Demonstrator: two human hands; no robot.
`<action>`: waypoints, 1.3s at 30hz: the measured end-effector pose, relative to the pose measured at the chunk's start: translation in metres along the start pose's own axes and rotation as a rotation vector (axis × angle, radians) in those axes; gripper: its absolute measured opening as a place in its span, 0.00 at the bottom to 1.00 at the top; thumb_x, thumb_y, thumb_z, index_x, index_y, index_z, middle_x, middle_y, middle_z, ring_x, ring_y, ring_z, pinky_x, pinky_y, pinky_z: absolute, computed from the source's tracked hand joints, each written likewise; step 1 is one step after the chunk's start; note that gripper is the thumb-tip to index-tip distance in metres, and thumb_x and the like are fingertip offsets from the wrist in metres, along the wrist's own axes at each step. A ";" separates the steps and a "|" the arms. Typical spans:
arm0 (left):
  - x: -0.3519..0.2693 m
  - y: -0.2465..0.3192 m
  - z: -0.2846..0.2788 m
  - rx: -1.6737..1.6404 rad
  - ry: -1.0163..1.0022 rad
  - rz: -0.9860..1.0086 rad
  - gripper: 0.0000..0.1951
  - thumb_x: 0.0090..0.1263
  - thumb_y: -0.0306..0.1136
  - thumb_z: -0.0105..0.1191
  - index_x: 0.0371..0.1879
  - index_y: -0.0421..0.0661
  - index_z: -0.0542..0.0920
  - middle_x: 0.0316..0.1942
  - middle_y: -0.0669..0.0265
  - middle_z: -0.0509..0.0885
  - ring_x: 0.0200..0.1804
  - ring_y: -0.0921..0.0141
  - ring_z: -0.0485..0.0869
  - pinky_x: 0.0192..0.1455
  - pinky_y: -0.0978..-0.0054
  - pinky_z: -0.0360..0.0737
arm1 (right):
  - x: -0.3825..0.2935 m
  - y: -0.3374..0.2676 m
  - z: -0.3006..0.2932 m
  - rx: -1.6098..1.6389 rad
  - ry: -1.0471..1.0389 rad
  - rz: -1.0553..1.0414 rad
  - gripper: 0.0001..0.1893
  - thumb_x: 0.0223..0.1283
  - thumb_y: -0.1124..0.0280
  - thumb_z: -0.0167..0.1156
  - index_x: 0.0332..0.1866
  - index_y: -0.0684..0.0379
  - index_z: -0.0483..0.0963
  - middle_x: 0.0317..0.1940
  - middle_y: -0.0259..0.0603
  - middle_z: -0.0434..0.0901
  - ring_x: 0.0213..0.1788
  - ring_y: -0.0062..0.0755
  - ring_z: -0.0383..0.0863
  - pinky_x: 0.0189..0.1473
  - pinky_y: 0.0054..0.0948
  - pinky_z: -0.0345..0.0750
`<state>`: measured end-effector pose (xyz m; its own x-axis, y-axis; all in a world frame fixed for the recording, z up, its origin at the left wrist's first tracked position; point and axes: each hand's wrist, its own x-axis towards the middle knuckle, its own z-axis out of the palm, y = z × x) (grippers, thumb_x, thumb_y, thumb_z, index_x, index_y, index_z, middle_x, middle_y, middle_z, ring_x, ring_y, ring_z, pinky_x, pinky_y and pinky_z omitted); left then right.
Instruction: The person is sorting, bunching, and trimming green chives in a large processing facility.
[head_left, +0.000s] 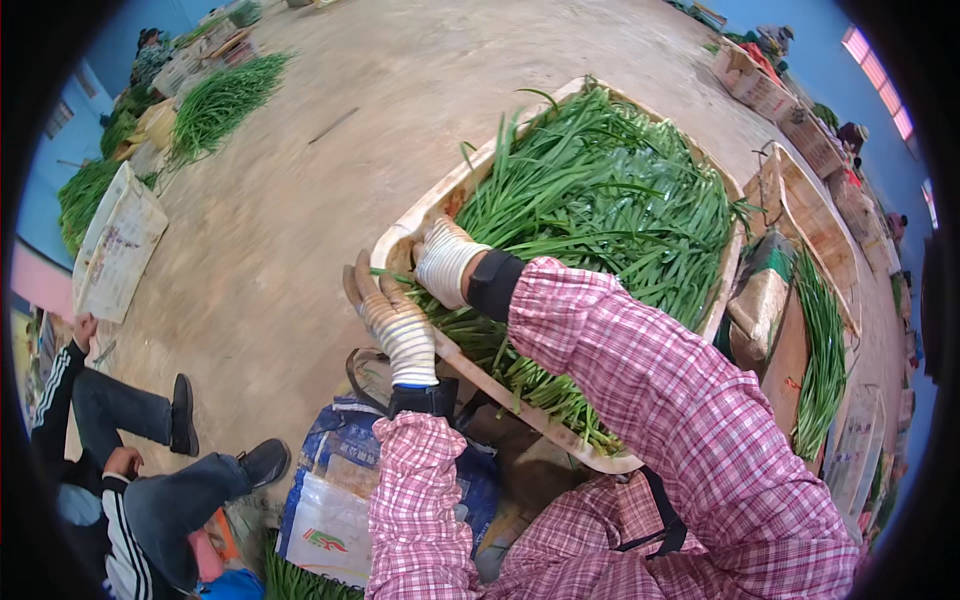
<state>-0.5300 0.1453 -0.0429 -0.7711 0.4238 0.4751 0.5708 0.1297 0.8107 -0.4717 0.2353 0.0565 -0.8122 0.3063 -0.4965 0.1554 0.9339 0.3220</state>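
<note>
A large white plastic crate (420, 202), stained at its rim, holds a deep heap of long green leafy stalks (600, 195) that look like garlic chives. My right hand (448, 259), in a striped knit glove, reaches into the crate's near left corner; its fingertips are partly hidden, so its grip cannot be told. At the outer side of that corner is my left hand (390, 319), in a matching glove with stained fingers, beside a few green stalk ends. Its fingers are slightly spread. Pale stalk bases lie along the crate's near edge.
A blue and white woven bag (334, 487) stands below the crate. At the lower left sits a person (165, 487) with legs stretched out. On the right, a bundle of stalks (817, 360) lies on a board beside another crate (817, 202). More crates and people line the walls.
</note>
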 end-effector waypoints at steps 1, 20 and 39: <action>0.001 -0.001 0.000 0.013 0.013 -0.004 0.20 0.75 0.27 0.45 0.65 0.46 0.71 0.69 0.41 0.64 0.71 0.47 0.64 0.71 0.54 0.65 | -0.001 0.002 0.002 0.000 0.156 -0.016 0.24 0.58 0.60 0.60 0.61 0.54 0.78 0.60 0.46 0.80 0.66 0.40 0.75 0.63 0.52 0.68; 0.002 0.101 -0.009 -0.241 -0.291 0.041 0.25 0.58 0.25 0.66 0.57 0.39 0.76 0.55 0.54 0.80 0.53 0.63 0.80 0.56 0.67 0.78 | -0.084 0.101 0.024 1.329 0.655 -0.066 0.34 0.45 0.76 0.72 0.63 0.63 0.70 0.47 0.38 0.83 0.50 0.23 0.79 0.55 0.29 0.78; 0.029 0.114 -0.047 -1.118 -0.779 -0.800 0.23 0.58 0.15 0.48 0.56 0.36 0.74 0.51 0.52 0.81 0.53 0.58 0.83 0.63 0.54 0.81 | -0.094 0.075 0.059 0.987 0.800 -0.235 0.31 0.45 0.71 0.72 0.61 0.54 0.75 0.39 0.42 0.87 0.40 0.37 0.87 0.47 0.34 0.82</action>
<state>-0.5006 0.1304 0.0799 -0.2300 0.9561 -0.1817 -0.6556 -0.0143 0.7550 -0.3500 0.2875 0.0800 -0.9323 0.2424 0.2685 0.0325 0.7953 -0.6054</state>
